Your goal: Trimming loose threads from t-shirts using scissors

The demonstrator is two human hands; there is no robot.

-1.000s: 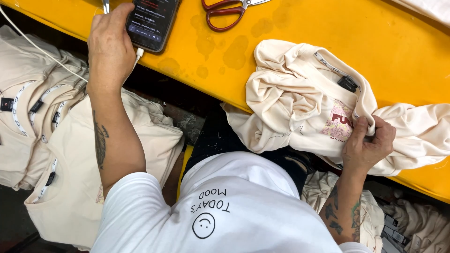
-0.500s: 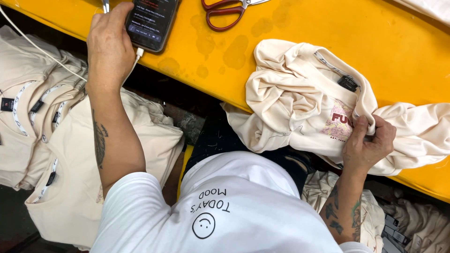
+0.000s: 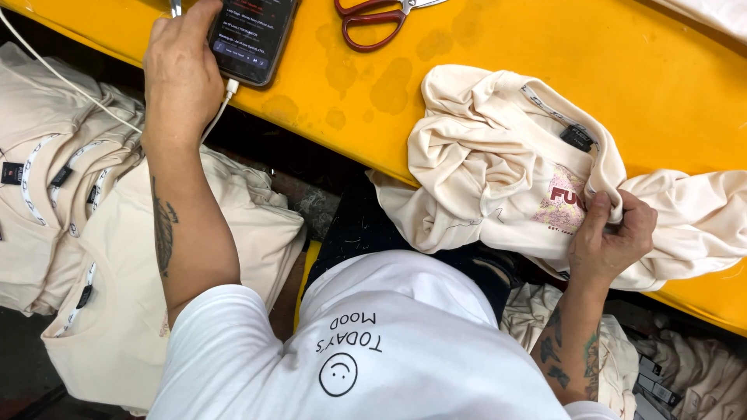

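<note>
Head view, looking down on a yellow tabletop (image 3: pixel 498 85). Left hand (image 3: pixel 180 74) rests at the near edge of the tabletop, fingers curled loosely around the side of a dark smartphone (image 3: pixel 253 35) with lit screen; thumb lies at the phone's left edge. A white cable (image 3: pixel 58 78) is plugged into the phone's lower end and trails off to the left. Right hand (image 3: pixel 611 237) is closed in a pinch on a fold of a crumpled cream T-shirt (image 3: pixel 498 163), which lies bunched on the tabletop with its near part hanging over the edge; a pink print and dark neck label show. Red-handled scissors (image 3: pixel 373 19) lie on the tabletop, apart from both hands. Stack of folded cream shirts (image 3: pixel 70 210) sits below the tabletop, left of the person.
</note>
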